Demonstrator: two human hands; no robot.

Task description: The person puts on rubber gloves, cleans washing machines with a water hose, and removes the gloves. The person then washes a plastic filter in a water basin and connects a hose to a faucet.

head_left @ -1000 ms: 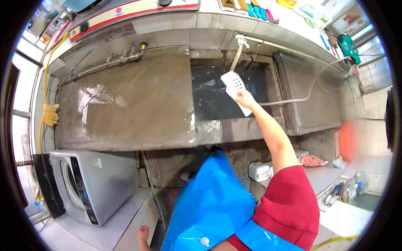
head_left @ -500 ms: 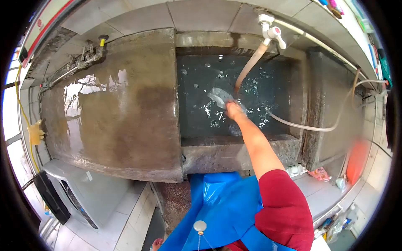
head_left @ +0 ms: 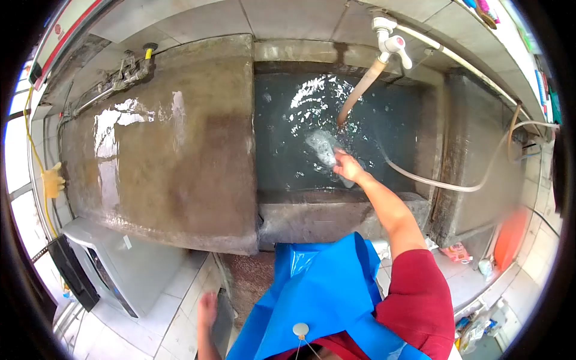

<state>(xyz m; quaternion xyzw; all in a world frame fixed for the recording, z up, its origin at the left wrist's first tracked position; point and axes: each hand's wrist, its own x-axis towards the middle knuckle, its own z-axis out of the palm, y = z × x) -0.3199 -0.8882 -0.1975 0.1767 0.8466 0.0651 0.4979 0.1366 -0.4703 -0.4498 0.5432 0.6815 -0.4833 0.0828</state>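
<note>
Gripping near end of pale piece (head_left: 321, 146) with closed right hand (head_left: 350, 168); likely light, stiff, slippery, best held across edges. Impossible to judge opening of blurred left hand (head_left: 207, 307).

A concrete water basin (head_left: 336, 217) is occupying the middle of the room, and pale wall tiles (head_left: 294, 23) are running behind it. Left of the basin, a broad, wet concrete slab (head_left: 210, 132) is catching white glare. Beyond the slab, bright window panes (head_left: 18, 157) are letting in daylight. A gray washing machine (head_left: 135, 264) is standing in front and left of the basin, beside light floor tiles (head_left: 108, 333). Right of the basin, another concrete slab (head_left: 489, 141) is adjoining it.
</note>
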